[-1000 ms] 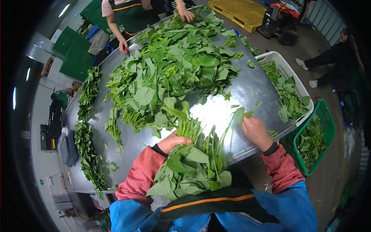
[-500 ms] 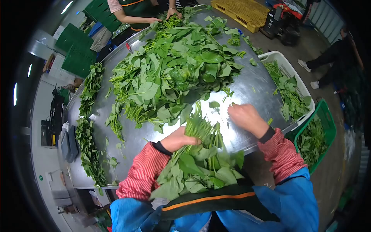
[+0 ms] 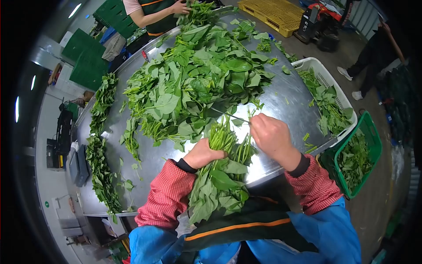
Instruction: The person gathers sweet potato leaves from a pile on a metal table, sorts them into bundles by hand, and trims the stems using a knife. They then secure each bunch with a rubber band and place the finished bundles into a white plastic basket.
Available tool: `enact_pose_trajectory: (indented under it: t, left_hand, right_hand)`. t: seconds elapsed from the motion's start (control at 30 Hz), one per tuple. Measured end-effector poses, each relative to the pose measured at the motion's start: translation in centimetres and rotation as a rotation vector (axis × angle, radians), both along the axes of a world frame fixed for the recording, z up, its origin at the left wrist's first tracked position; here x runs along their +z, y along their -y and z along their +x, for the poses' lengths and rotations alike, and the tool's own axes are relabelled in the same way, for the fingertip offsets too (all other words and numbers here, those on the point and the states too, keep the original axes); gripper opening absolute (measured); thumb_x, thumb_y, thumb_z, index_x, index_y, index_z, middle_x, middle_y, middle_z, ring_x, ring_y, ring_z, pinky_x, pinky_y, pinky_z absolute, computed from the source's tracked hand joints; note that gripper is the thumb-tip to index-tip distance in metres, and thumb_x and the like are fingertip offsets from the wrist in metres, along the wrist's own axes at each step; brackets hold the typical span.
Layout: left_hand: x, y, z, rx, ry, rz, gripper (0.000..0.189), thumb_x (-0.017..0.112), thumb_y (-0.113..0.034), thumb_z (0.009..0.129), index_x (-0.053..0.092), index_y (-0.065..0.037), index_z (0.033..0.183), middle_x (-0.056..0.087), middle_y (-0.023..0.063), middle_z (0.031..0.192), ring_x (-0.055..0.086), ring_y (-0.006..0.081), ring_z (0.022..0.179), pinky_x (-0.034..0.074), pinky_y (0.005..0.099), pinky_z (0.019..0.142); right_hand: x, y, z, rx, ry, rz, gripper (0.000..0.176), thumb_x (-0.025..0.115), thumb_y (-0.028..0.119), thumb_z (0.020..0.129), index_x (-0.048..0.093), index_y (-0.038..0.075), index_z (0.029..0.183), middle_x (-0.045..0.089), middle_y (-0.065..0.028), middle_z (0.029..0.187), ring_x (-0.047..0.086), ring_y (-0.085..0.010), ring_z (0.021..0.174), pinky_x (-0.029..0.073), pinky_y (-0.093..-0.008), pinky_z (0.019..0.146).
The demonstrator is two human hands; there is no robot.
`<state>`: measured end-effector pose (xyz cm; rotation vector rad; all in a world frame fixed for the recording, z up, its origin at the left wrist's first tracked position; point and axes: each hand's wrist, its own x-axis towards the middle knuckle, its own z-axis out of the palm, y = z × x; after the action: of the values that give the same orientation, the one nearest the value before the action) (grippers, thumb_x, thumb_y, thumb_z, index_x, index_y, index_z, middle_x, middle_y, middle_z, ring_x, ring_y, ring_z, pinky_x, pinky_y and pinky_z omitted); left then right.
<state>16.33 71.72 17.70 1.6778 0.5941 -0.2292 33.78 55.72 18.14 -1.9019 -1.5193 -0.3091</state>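
Note:
My left hand [image 3: 205,154] is wrapped round a bunch of leafy green stems [image 3: 223,140], cut ends pointing away from me and leaves hanging over the table's near edge. To the right, my right hand [image 3: 271,135] is closed, pinching a thin dark strip [image 3: 231,115] that reaches leftward above the stem ends. I cannot make out whether it is a tie or a blade. Beyond both hands lies a big heap of leafy greens [image 3: 193,83] on the metal table [image 3: 290,103].
Greens line the table's left side [image 3: 99,163]. A white crate [image 3: 340,94] and a green crate [image 3: 376,145], both with greens, stand at the right. Across the table a co-worker's hand [image 3: 180,7] is at the heap. Behind are a yellow pallet [image 3: 272,15] and another person's legs [image 3: 362,75].
My right hand has moved a little left, and the dark strip now shows in front of it. The bunch has shifted and its leaves hang closer together. The co-worker has raised some greens.

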Motion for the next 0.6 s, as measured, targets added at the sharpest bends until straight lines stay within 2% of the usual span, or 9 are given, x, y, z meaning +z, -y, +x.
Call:
enact_pose_trajectory:
  t: [0.07,0.1,0.2,0.23,0.33,0.37,0.47,0.5,0.6]
  left_hand:
    - [-0.5,-0.3,-0.5,0.054,0.026,-0.061,0.031,0.067,-0.012,0.074,0.061,0.0,0.102,0.062,0.0037,0.089,0.056,0.0129,0.081,0.045,0.0275,0.077]
    - [-0.6,-0.4,-0.9,0.093,0.041,-0.135,0.033,0.068,-0.013,0.074,0.06,0.0,0.104,0.061,0.0031,0.09,0.055,0.0127,0.082,0.045,0.0275,0.077]
    - [-2.1,-1.1,-1.7,0.16,0.087,-0.244,0.041,0.069,-0.016,0.075,0.057,-0.003,0.112,0.058,0.0006,0.093,0.052,0.0122,0.084,0.043,0.0272,0.078]
    - [-2.8,-1.1,-2.0,0.187,0.104,-0.256,0.042,0.07,-0.017,0.075,0.057,-0.003,0.112,0.058,0.0005,0.094,0.053,0.0121,0.084,0.043,0.0271,0.078]
    - [-3.7,-1.0,-2.6,0.239,0.145,-0.298,0.045,0.07,-0.019,0.075,0.056,-0.004,0.116,0.059,0.0001,0.097,0.054,0.012,0.088,0.043,0.027,0.081]
    - [-3.8,-0.9,-2.8,0.253,0.158,-0.311,0.046,0.071,-0.019,0.075,0.056,-0.004,0.116,0.059,0.0002,0.098,0.054,0.0122,0.089,0.043,0.0271,0.082]
    - [-3.9,-0.8,-3.0,0.273,0.164,-0.35,0.052,0.071,-0.018,0.075,0.053,-0.003,0.122,0.059,0.0019,0.106,0.055,0.0136,0.096,0.042,0.028,0.087]
    - [-4.0,-0.8,-3.0,0.268,0.158,-0.375,0.053,0.07,-0.017,0.075,0.052,-0.003,0.123,0.059,0.0024,0.107,0.055,0.0139,0.098,0.042,0.0282,0.088]
    - [-4.0,-0.5,-2.5,0.228,0.157,-0.427,0.055,0.07,-0.015,0.075,0.051,-0.003,0.125,0.059,0.0035,0.111,0.055,0.0146,0.101,0.041,0.0284,0.091]
  right_hand:
    - [-0.5,0.9,0.0,0.008,-0.095,0.009,0.009,0.06,0.011,0.079,0.052,0.007,0.079,0.055,-0.0085,0.067,0.059,-0.0251,0.057,0.048,-0.0351,0.052]
    - [-1.4,1.2,-0.2,0.002,-0.195,-0.01,0.013,0.06,0.015,0.085,0.054,0.005,0.089,0.058,-0.0119,0.071,0.06,-0.0267,0.057,0.047,-0.0342,0.052]
    - [-3.6,1.2,-0.6,-0.126,-0.825,-0.065,0.024,0.061,0.022,0.088,0.053,0.003,0.099,0.059,-0.0131,0.07,0.058,-0.0235,0.055,0.044,-0.0323,0.05]
    - [-5.4,1.1,-0.6,-0.158,-0.947,-0.024,0.036,0.063,0.029,0.088,0.051,0.001,0.106,0.057,-0.0093,0.064,0.056,-0.0171,0.054,0.042,-0.03,0.05]
    - [-8.3,1.4,-0.6,-0.281,-1.213,0.028,0.038,0.063,0.033,0.088,0.05,0.0,0.103,0.053,-0.0043,0.06,0.052,-0.0122,0.05,0.04,-0.028,0.045]
    - [-8.7,1.9,-0.7,-0.333,-1.322,0.048,0.039,0.064,0.035,0.088,0.051,-0.001,0.097,0.052,-0.0024,0.06,0.048,-0.0097,0.044,0.037,-0.025,0.04]
    - [-9.0,2.9,0.1,-0.312,-1.463,-0.14,0.038,0.064,0.035,0.088,0.052,-0.001,0.089,0.05,-0.0019,0.058,0.045,-0.0082,0.041,0.035,-0.0238,0.036]
    - [-8.4,3.0,0.3,-0.264,-1.514,-0.292,0.035,0.063,0.033,0.088,0.052,-0.001,0.084,0.048,-0.0003,0.057,0.044,-0.0073,0.042,0.035,-0.0231,0.037]
    - [-7.4,2.4,-0.4,-0.084,-1.736,-0.366,0.032,0.062,0.03,0.089,0.053,-0.001,0.084,0.045,0.0015,0.055,0.042,-0.0067,0.042,0.035,-0.0223,0.038]
